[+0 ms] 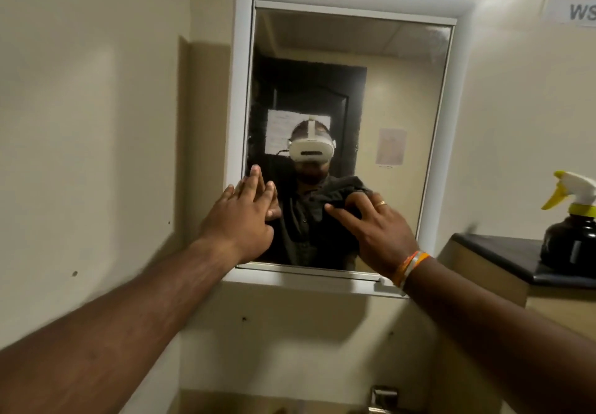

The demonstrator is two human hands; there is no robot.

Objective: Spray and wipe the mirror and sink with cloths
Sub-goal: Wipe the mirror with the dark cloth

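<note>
A white-framed mirror (396, 68) hangs on the beige wall ahead. My left hand (242, 217) lies flat with fingers spread against the mirror's lower left corner and holds nothing. My right hand (374, 229), with a ring and orange wristbands, presses a dark grey cloth (342, 191) against the lower middle of the glass, fingers spread over it. A spray bottle (572, 220) with a dark body, yellow collar and white trigger head stands at the right. The sink itself is out of view.
A dark ledge (503, 252) at the right carries the spray bottle. A metal tap fitting (383, 397) shows at the bottom edge below the mirror. A paper sign (571, 9) is stuck on the wall at the upper right.
</note>
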